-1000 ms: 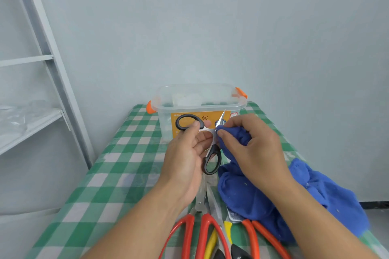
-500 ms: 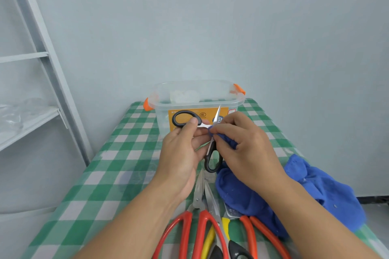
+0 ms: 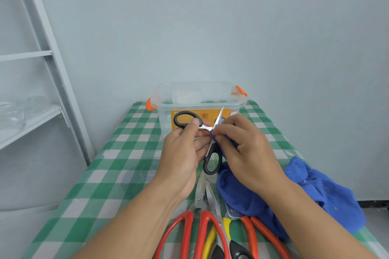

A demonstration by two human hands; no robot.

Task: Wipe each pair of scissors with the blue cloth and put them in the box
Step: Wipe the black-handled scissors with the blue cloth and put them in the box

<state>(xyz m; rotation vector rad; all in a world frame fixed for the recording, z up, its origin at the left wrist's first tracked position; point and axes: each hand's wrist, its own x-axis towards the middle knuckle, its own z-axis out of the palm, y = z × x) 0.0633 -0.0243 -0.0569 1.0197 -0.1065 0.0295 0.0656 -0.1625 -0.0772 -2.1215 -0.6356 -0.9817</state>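
Note:
My left hand (image 3: pixel 182 153) holds black-handled scissors (image 3: pixel 212 161) spread wide apart in front of me, thumb on the shank by the upper handle loop. My right hand (image 3: pixel 244 149) pinches a fold of the blue cloth (image 3: pixel 311 187) round one blade near the pivot; the blade tip points up toward the box. The clear plastic box (image 3: pixel 200 99) with orange latches stands just behind the scissors. Red-handled scissors (image 3: pixel 195 229), yellow-and-black-handled scissors (image 3: pixel 223 235) and orange-handled scissors (image 3: pixel 252 235) lie on the table below my hands.
The table has a green-and-white checked cover (image 3: pixel 109 174). The rest of the blue cloth lies heaped at the right edge. A grey metal shelf frame (image 3: pixel 48 65) stands to the left. A pale wall rises close behind the box.
My right hand has slid the cloth down the blade toward the pivot, closer to my left hand. The scissors stay held in much the same place.

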